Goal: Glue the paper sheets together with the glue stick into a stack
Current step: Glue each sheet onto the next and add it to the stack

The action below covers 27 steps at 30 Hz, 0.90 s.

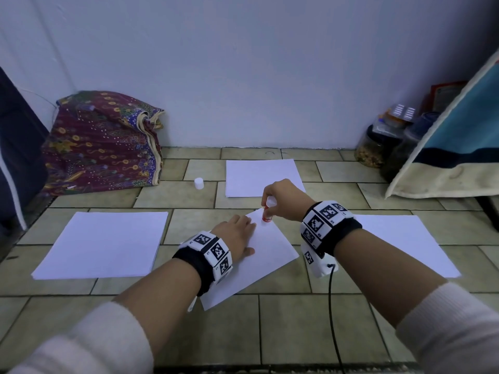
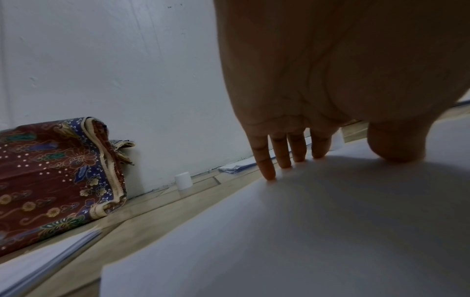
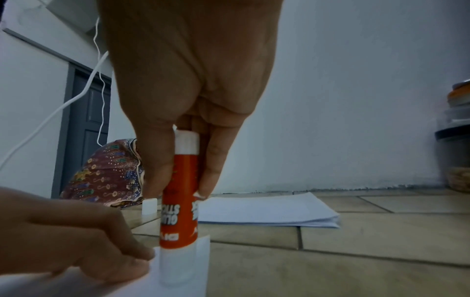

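The right hand (image 1: 282, 198) pinches one glue stick (image 3: 181, 193) between thumb and fingers, holding it upright with its lower end on the far corner of one single paper sheet (image 1: 266, 255). The left hand (image 1: 237, 234) lies flat on that sheet, fingers (image 2: 267, 166) straight and pressing down, just left of the stick. Three paper stacks lie on the tiled floor (image 1: 297, 327): one left (image 1: 105, 242), one far (image 1: 260, 175), one right (image 1: 405, 238). One white cap (image 1: 199, 183) stands far left, near a patterned cloth bundle (image 1: 105, 141).
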### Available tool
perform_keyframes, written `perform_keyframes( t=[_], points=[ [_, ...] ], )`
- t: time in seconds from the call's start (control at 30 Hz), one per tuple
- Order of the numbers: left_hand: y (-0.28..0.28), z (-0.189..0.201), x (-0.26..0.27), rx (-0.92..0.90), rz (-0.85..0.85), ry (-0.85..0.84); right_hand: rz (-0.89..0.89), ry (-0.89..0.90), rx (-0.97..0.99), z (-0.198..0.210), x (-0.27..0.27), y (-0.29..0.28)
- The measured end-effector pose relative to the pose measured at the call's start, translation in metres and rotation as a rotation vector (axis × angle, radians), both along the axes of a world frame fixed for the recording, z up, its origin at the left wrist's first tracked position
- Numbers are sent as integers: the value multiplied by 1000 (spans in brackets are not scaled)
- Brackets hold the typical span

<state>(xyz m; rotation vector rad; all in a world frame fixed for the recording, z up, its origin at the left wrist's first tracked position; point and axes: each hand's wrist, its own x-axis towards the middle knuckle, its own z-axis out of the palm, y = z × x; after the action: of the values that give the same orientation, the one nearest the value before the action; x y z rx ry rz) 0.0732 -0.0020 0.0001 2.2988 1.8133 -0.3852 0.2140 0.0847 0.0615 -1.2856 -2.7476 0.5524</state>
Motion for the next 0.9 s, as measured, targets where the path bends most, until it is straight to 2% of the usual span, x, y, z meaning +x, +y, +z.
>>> perform_keyframes(
  t=[0.4, 0.9],
  points=[
    [0, 2, 2, -16, 23, -4, 166, -143, -79, 8, 37, -20],
    [-2, 6, 9, -22, 59, 20, 128, -56, -110, 3, 39, -17]
  ],
)
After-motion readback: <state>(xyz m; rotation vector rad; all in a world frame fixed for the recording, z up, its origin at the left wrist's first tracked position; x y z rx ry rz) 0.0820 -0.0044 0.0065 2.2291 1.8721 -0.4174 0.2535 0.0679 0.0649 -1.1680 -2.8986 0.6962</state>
